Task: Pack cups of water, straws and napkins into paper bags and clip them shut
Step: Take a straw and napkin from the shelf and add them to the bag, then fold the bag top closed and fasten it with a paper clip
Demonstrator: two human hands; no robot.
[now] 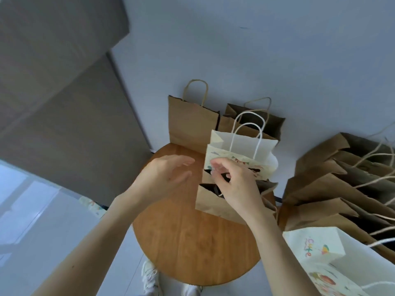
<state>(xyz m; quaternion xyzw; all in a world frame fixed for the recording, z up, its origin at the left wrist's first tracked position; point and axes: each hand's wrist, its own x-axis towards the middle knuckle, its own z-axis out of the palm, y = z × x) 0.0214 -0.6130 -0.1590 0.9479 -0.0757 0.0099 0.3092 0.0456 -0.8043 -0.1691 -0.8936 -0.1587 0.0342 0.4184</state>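
A white printed paper bag (241, 146) with white cord handles stands open on the round wooden table (192, 242). My right hand (233, 184) pinches its near top edge at the left corner. Just in front of it stand two open brown paper bags (213, 204), partly hidden by that hand. My left hand (164, 176) hovers to the left of the bags, fingers straight and spread, holding nothing. Two taller brown bags (192, 122) stand at the table's far edge against the wall. No cups, straws, napkins or clips are visible.
A row of several open brown bags (333, 189) lines the right side, with another white printed bag (320, 253) at the lower right. A grey cabinet (64, 103) fills the left. White shoes (149, 278) show below the table's near edge.
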